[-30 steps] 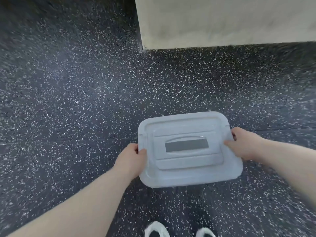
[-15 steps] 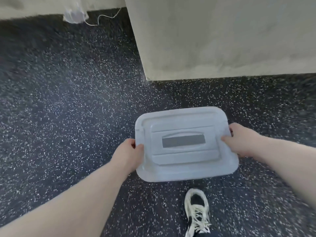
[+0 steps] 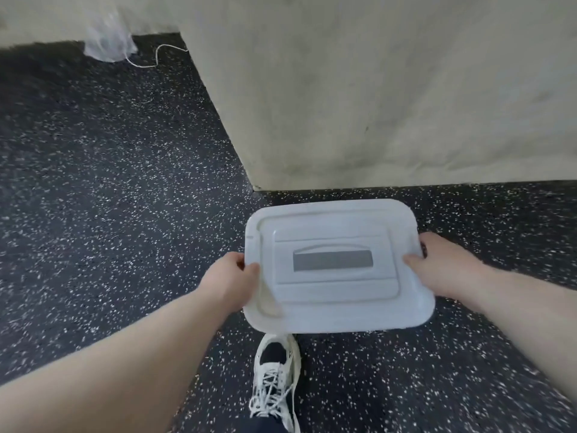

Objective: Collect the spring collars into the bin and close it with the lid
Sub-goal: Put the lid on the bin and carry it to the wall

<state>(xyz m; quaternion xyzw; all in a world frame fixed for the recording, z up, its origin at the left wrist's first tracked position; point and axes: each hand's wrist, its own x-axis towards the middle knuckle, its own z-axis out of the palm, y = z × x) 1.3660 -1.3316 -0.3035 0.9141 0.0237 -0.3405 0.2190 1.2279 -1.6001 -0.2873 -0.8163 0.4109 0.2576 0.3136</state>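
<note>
Plastic bag sits crumpled way over in the far left corner against the wall, with a thin white cord trailing off it across the dark speckled floor. Moving right, the left hand has the left edge of the lid, thumb on top and the other fingers curled under the rim, so it's pinching that edge. The lid is pale, rounded at the corners, with a grey strip in the middle, and it's held level in the air just in front of a big beige wall corner. A white laced sneaker is on the floor right below it. Then the right hand clamps the right edge the same way, thumb over, fingers tucked under. Can't tell if the bin is underneath, the lid hides whatever's there.
</note>
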